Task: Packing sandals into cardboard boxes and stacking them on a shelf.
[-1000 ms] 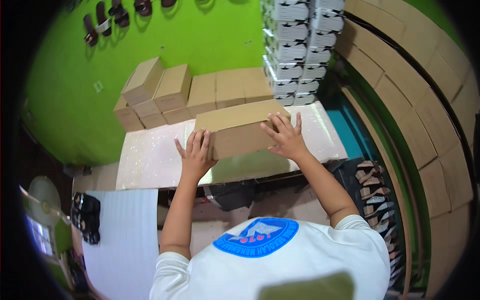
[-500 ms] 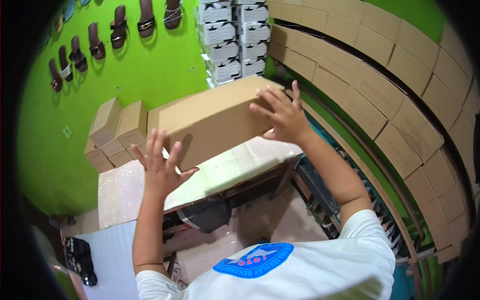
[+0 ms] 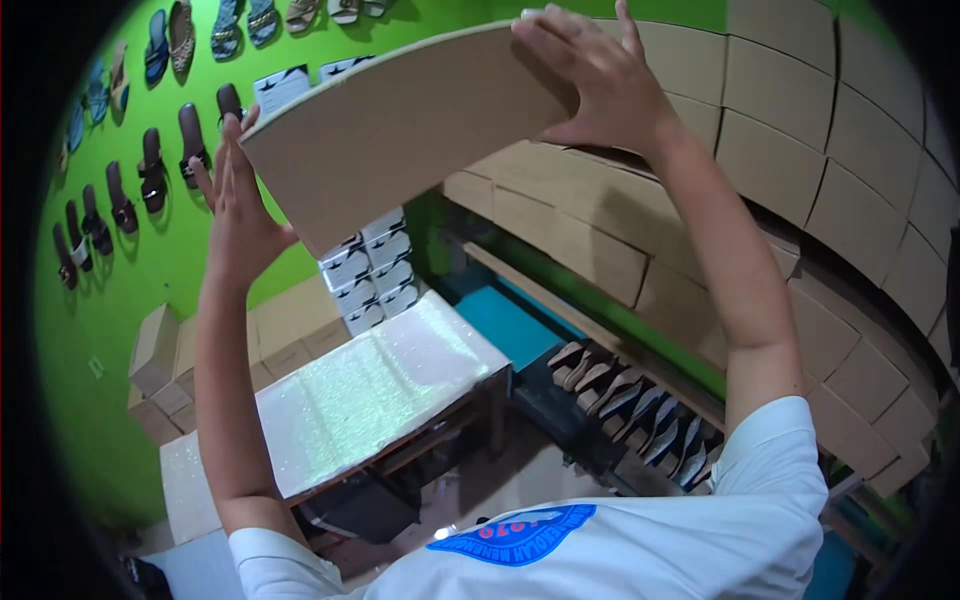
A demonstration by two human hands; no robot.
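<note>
A long brown cardboard box (image 3: 400,125) is up in the air in front of me, tilted so that its right end is higher. My left hand (image 3: 245,225) presses against its left end, with the fingers pointing up and the thumb near the lower corner. At the opposite end, my right hand (image 3: 615,95) grips the box, fingers over the top edge and thumb beneath. The box hangs between my two palms, clear of the table (image 3: 375,390) with its shiny whitish cover.
Smaller cardboard boxes (image 3: 290,330) line the table's back by the green wall. White boxes with black markings (image 3: 365,275) are stacked beyond. Rows of brown boxes (image 3: 780,105) fill the right side, above a row of shoes (image 3: 645,410). Sandals (image 3: 152,170) hang on the wall.
The long box has gone up off the table, held between both hands. My arms have risen, and the view has turned toward the right.
</note>
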